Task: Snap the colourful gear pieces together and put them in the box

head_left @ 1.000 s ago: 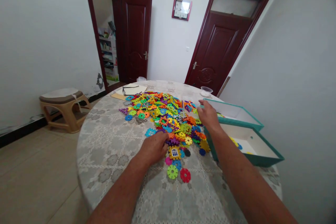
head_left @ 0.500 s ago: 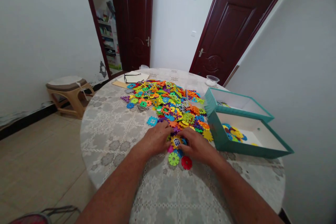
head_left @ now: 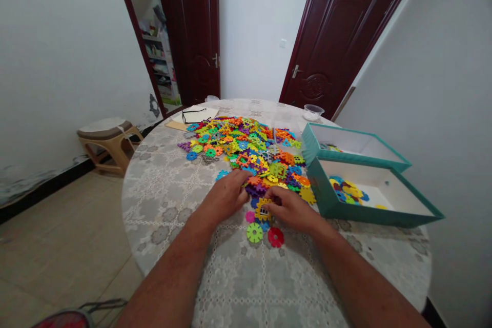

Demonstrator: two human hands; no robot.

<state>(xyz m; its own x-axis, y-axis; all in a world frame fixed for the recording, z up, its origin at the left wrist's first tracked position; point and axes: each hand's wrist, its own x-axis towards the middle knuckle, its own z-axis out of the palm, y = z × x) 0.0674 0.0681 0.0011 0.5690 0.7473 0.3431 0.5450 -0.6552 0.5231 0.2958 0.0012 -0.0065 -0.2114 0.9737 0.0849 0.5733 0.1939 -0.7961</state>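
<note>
The right hand [head_left: 292, 213] shifted onto the flat yellow window piece [head_left: 263, 209], pointing away.

left hand [head_left: 225, 197] and right hand [head_left: 292, 210] low, palms down, nearly touching

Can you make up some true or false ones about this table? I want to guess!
1. The right hand touches the yellow window piece. True.
2. The glasses are on the floor. False: they lie on white paper on the round table.
3. The nearer teal box has colourful pieces in it. True.
4. The red gear is under the left hand. False: it lies apart from both hands, beside the green gear.
</note>
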